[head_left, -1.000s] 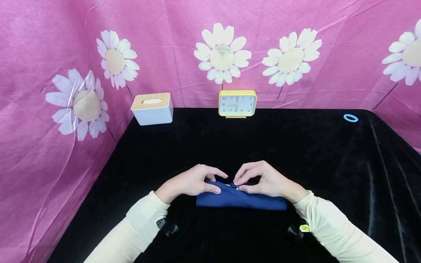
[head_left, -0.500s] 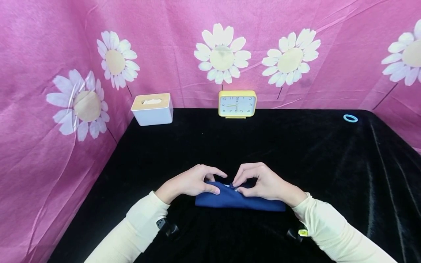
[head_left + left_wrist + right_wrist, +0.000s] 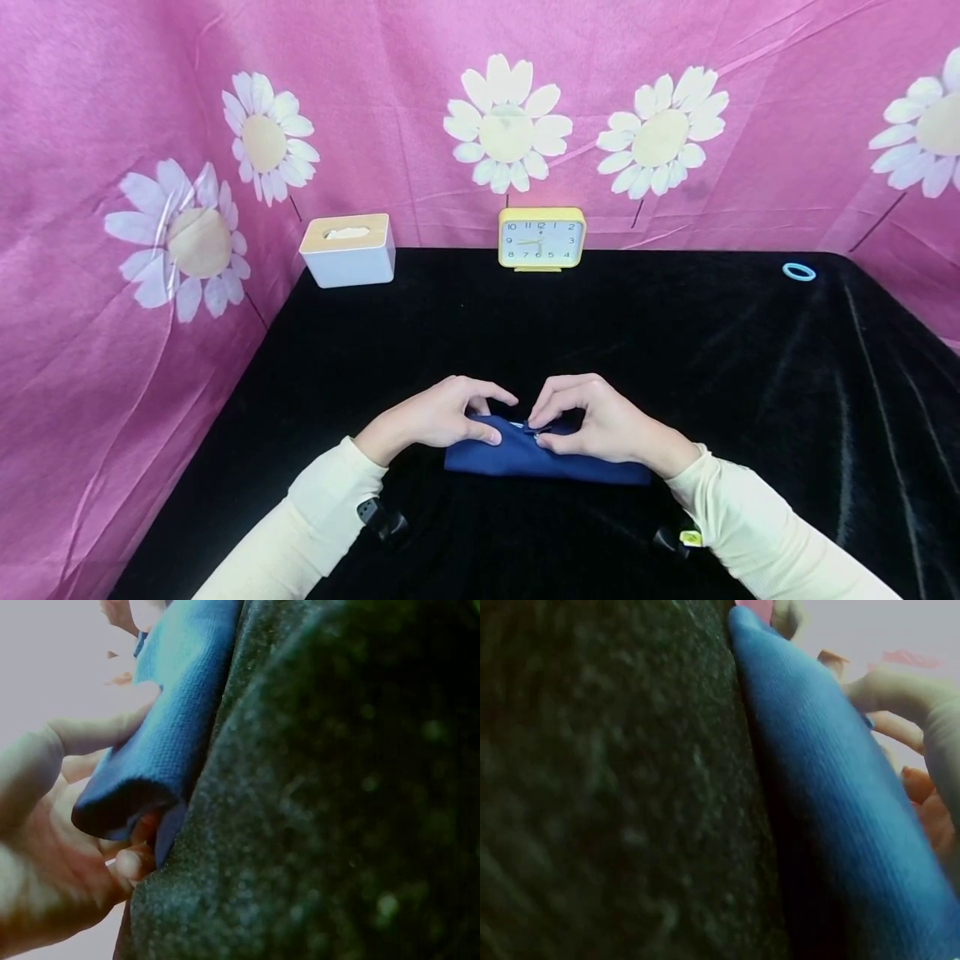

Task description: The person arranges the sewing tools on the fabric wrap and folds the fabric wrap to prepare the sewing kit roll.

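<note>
A long navy blue zip pouch [image 3: 517, 460], perhaps a pencil case, lies sideways on the black cloth. My left hand [image 3: 442, 412] grips its left end, thumb on the near face and the other fingers behind. In the left wrist view the thumb [image 3: 112, 724] presses on the blue fabric and fingers show under the folded end. My right hand [image 3: 600, 417] pinches the zipper pull [image 3: 534, 429] between thumb and fingers at the top edge. Just left of the pull, a small whitish strip shows along the zip. From the right wrist, the pouch [image 3: 832, 772] hides part of the fingers.
A yellow clock [image 3: 542, 239] stands at the back edge, with a white tissue box [image 3: 348, 258] with a wooden top to its left. A light blue ring [image 3: 798, 272] lies at the back right. Pink flowered cloth [image 3: 390, 100] hangs behind the table.
My right hand has shifted slightly left and toward me with the zipper pull, and the whitish strip beside it looks shorter. My left hand keeps its hold at the pouch's left end.
</note>
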Demonstrator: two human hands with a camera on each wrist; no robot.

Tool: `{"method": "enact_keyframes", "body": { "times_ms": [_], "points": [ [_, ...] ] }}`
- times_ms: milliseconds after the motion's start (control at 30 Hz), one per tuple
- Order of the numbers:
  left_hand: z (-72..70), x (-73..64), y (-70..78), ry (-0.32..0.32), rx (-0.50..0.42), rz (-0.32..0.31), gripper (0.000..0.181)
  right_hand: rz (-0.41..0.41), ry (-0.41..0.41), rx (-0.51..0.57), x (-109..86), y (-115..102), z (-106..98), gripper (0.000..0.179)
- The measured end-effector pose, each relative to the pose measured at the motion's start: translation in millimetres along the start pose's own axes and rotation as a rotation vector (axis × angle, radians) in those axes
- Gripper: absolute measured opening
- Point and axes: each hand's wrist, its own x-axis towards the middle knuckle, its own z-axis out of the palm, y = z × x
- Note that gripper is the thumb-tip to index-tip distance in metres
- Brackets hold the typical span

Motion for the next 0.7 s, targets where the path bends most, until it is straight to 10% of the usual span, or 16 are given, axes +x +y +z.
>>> {"method": "enact_keyframes", "body": {
  "times_ms": [433,700],
  "points": [
    [-1.3,-1.2,1.4,0.008,-0.009,-0.004,0.047,-0.076,-0.016,-0.04,-0.3,4.4,-0.9,0.023],
    [1.1,0.8,-2.0,0.013,-0.026,-0.007,0.049,0.195,-0.019,0.163,-1.8,12.6,1.1,0.009]
  ]
}}
